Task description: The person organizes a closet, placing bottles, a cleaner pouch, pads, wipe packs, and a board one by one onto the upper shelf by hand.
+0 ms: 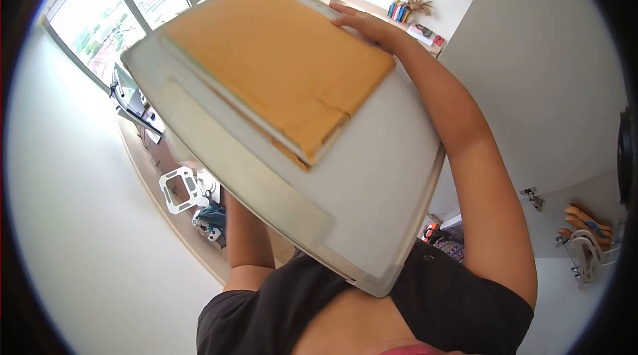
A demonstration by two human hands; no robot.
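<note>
A large translucent plastic storage box [372, 175] is raised and tilted in front of my chest, its pale lid side facing me. On it lies a yellow-orange padded envelope [286, 56], with the edges of more flat items showing beneath. My right hand [362, 24] grips the box's far right edge, fingers bent over the rim beside the envelope. My left forearm [249, 232] reaches up behind the box's left side. A blurred patch of my left hand [185, 157] shows at that edge, but its fingers are hidden or smeared.
Behind the box, a long shelf [362, 6] carries books [399, 10] and dried stems. A desk on the left bears a monitor [133, 106], a white frame [179, 190] and a game controller [214, 232]. Hangers [588, 242] hang right, by a cabinet door [531, 76].
</note>
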